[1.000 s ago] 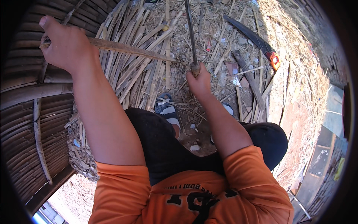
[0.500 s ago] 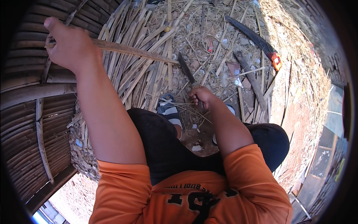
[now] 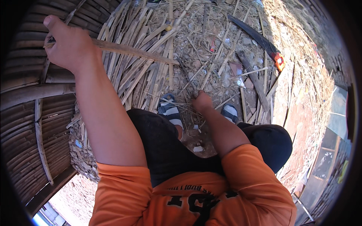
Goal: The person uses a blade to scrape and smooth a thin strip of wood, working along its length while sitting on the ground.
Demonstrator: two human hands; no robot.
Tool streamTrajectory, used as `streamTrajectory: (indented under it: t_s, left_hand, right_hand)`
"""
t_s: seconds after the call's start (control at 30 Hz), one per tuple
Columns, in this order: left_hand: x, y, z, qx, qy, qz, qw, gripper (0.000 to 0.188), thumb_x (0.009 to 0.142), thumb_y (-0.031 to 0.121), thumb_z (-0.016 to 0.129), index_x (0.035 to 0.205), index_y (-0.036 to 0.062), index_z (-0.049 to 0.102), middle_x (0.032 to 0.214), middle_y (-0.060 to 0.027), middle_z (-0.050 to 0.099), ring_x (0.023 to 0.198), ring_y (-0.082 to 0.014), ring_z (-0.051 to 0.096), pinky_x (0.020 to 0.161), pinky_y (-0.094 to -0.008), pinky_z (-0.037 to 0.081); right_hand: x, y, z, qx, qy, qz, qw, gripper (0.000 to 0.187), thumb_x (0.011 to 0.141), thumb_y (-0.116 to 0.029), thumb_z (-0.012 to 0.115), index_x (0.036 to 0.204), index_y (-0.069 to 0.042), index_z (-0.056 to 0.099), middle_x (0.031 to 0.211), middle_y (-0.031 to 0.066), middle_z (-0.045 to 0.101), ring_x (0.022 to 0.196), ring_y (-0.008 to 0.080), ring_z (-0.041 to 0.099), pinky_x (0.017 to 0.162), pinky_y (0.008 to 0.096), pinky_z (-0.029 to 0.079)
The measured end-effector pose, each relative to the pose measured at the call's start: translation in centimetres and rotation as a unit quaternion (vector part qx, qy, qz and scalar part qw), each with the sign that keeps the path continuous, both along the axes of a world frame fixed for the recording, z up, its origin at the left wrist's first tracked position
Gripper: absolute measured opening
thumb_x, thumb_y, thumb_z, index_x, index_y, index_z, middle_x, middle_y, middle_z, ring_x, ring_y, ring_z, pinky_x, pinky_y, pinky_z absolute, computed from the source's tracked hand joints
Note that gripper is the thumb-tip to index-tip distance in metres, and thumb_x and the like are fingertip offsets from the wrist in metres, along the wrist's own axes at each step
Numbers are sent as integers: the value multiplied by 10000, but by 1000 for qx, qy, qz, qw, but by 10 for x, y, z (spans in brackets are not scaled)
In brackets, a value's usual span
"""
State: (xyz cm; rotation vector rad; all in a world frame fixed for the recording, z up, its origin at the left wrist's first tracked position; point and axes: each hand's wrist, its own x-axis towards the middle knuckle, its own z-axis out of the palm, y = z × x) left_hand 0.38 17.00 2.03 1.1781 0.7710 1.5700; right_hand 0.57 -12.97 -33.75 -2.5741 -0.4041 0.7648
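Note:
My left hand (image 3: 69, 47), raised at the upper left, is closed round one end of a long bamboo strip (image 3: 128, 51). The strip runs rightward, tilted slightly down. Its far end meets or nearly meets the tip of a knife (image 3: 183, 71); whether they touch I cannot tell. Low between my feet, my right hand (image 3: 203, 101) grips the knife's handle, which its fingers mostly hide. The thin dark blade points up and to the left and shows almost edge-on.
Split bamboo strips (image 3: 130, 84) lie piled beyond my left knee. A handsaw (image 3: 252, 34) with an orange handle rests at the far right, near a dark wooden stick (image 3: 253, 77). A slatted bamboo wall (image 3: 22, 132) stands on the left. Straw and chips litter the ground.
My right hand has turned, so the knife's blade, seen broadside before, now appears nearly edge-on. My left hand and the bamboo strip have shifted only slightly left.

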Motion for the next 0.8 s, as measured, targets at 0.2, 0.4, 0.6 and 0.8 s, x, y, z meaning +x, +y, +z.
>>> streamTrajectory:
  t_s: [0.2,0.4,0.6,0.8]
  left_hand:
    - [-3,-1,3,-10,0,2,1000,437,988,414,670,948,4,525,750,-51,528,571,-175,459,529,-347,414]
    - [-4,7,-3,-12,24,14,1000,510,996,457,650,1077,-40,572,903,-76,587,747,-203,520,671,-387,442]
    - [-5,-6,4,-25,30,33,999,568,1006,457,629,1142,-91,569,1023,-130,610,863,-226,551,777,-396,468]
    - [-4,-3,1,-23,57,58,996,581,1017,462,611,1136,-104,562,1056,-157,612,881,-242,568,816,-388,482]
  right_hand:
    - [39,2,10,52,308,-50,949,371,828,-186,722,1108,46,647,909,258,738,726,372,733,660,457,571]
    - [46,24,66,209,270,-139,929,422,807,-170,716,1136,81,634,820,248,717,651,343,708,630,441,548]
    - [36,47,100,338,-11,-97,936,490,821,-194,725,1230,52,611,898,317,703,836,469,714,771,498,561]
    - [6,-3,13,-34,59,2,998,484,852,-185,701,1261,55,604,1032,314,726,956,480,715,871,530,569]
